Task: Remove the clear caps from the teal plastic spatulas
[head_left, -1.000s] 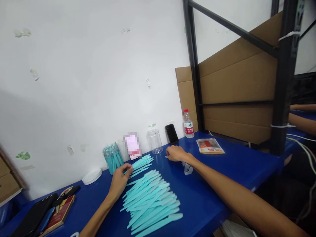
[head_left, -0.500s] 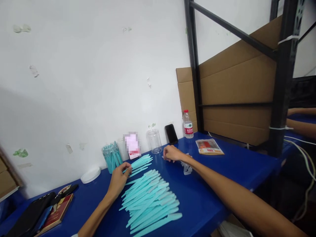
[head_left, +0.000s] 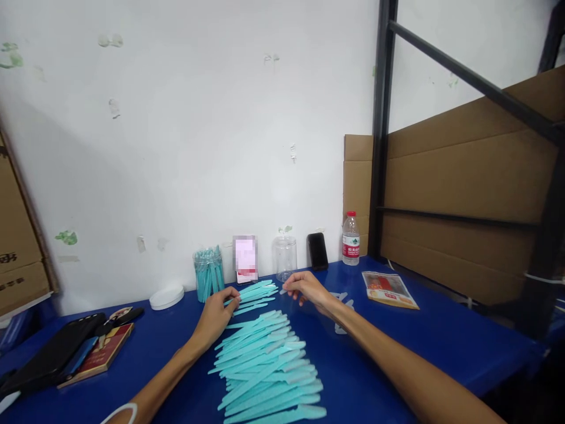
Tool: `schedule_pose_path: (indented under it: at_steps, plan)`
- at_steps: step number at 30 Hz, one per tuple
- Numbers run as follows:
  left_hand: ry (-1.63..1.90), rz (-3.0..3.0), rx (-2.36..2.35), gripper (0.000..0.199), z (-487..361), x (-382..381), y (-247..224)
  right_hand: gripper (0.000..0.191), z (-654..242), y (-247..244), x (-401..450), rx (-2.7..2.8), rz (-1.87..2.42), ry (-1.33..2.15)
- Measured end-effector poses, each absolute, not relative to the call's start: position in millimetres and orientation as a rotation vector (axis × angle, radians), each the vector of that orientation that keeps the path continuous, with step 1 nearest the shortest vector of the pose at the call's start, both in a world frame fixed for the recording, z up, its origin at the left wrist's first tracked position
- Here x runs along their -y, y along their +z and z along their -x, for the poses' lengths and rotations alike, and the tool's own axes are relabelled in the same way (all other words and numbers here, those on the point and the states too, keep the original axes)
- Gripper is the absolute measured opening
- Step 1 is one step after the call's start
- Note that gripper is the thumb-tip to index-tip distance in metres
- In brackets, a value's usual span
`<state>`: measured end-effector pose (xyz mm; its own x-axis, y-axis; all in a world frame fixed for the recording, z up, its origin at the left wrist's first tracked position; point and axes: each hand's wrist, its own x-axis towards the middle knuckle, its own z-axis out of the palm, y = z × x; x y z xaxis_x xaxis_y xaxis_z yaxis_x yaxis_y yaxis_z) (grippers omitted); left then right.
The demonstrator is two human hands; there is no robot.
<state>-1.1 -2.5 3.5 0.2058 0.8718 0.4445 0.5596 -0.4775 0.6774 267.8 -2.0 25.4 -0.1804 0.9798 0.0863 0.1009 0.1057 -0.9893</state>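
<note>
My left hand (head_left: 218,311) is closed in a pinch at the handle end of a teal eyebrow razor, beside a small group of razors (head_left: 258,290). A larger overlapping pile of teal razors (head_left: 269,365) lies nearer to me, many with clear covers over their blades. Between the thumb and fingers of my right hand (head_left: 306,288) is a small clear blade cover (head_left: 283,291), just right of the small group's blade ends. More loose clear covers (head_left: 341,327) lie on the table, partly hidden by my right forearm.
Along the wall stand a jar of teal razors (head_left: 209,277), a lit phone (head_left: 246,259), a clear jar (head_left: 285,259), a dark phone (head_left: 317,251) and a water bottle (head_left: 351,241). A white lid (head_left: 166,297), a notebook (head_left: 106,356) and a packet (head_left: 389,288) also lie here.
The view has turned to the right-hand side less, so things appear shifted rightward. My right hand, with the clear cover, is now closer to the small group of razors. My left hand keeps its pinch.
</note>
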Motion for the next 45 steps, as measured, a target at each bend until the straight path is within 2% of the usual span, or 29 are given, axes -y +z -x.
schedule_pose_path:
  at_steps: [21,45]
  plan:
    - [1.201,-2.085,-1.311,0.021,-3.8,10.4,7.8,0.026,-260.5,17.3,2.4,1.258,1.046,1.209]
    - [1.206,-2.120,-1.289,0.018,-13.3,20.6,10.3,0.024,-249.7,16.9,8.6,1.457,1.021,1.205]
